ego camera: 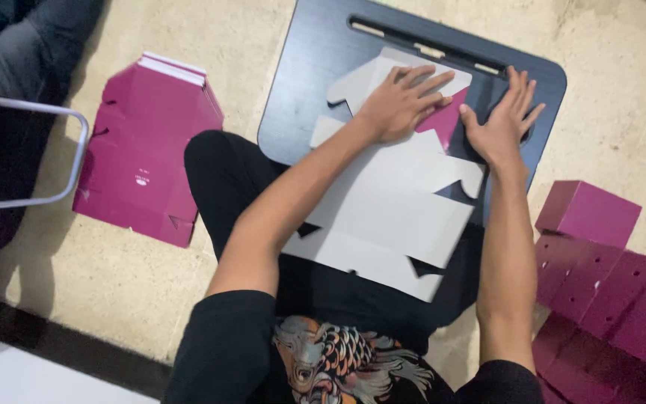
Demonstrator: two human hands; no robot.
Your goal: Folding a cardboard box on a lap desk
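Observation:
A flat die-cut cardboard box blank, white side up with a magenta flap folded over at its far end, lies across a dark blue lap board and my lap. My left hand presses flat on the folded far flap, fingers spread. My right hand rests flat on the board just right of the blank, its thumb touching the magenta flap's edge. Neither hand grips anything.
A stack of flat magenta box blanks lies on the beige floor at the left. Several assembled magenta boxes are piled at the right. A chair's metal leg and another person's dark trouser legs are at the far left.

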